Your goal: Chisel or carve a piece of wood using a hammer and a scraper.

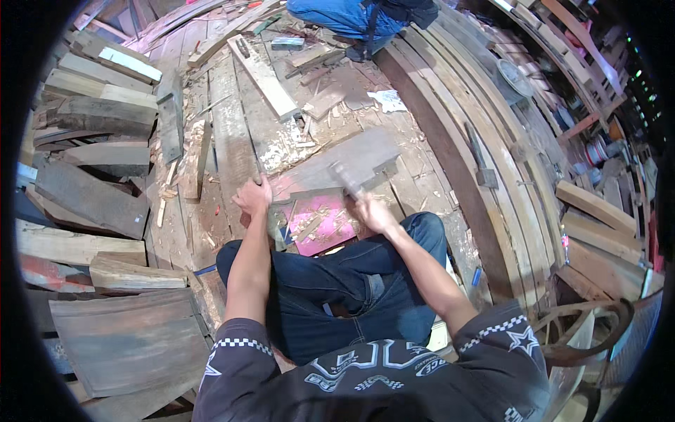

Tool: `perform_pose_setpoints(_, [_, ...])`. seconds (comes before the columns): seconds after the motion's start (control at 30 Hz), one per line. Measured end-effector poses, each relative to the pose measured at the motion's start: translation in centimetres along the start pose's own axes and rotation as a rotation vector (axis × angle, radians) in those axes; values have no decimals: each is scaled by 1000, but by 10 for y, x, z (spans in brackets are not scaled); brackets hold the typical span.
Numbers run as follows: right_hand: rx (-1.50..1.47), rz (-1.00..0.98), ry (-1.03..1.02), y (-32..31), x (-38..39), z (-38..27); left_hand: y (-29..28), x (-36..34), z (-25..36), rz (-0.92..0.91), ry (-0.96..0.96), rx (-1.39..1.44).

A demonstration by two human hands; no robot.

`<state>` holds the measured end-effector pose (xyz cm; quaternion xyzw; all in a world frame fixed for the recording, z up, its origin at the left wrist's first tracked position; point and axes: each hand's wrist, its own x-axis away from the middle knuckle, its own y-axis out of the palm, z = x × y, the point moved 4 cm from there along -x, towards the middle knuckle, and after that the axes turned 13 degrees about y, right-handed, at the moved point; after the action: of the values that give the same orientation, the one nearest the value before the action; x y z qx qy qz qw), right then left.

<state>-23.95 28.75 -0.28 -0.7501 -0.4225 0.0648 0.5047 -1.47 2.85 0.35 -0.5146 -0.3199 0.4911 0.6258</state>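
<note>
In front of my crossed legs lies a flat grey-brown wooden board (365, 151), its right side irregular. My left hand (253, 197) is closed at the board's left end, beside the near end of a long plank (232, 126); what lies under its fingers is partly hidden. My right hand (375, 214) grips a short hand tool (343, 176) with a pale end, held over the board. Motion blurs the tool, and I cannot tell its exact kind. Closer to my lap, a bright pink sheet (320, 221) is strewn with wood shavings.
Stacked timber pieces (98, 186) crowd the left. Long thick beams (457, 119) run along the right, a hammer (480, 156) resting on them. A pale timber (264, 79) lies ahead among wood chips. Another person in blue trousers (344, 17) is at the far side.
</note>
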Motion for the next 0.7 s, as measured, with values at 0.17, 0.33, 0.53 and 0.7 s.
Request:
perform_pose_setpoints(0.17, [-130, 165, 239, -45, -40, 47, -2, -1, 8, -7, 2, -17])
perform_pose_setpoints(0.33, [72, -40, -220, -10, -6, 5, -1, 2, 1, -12, -19, -6])
perform_pose_setpoints(0.53, [-241, 102, 395, -48, -40, 47, 3, -3, 10, 70, 3, -30])
perform_pose_setpoints(0.7, [14, 29, -99, -32, -6, 28, 0, 0, 3, 40, -9, -11])
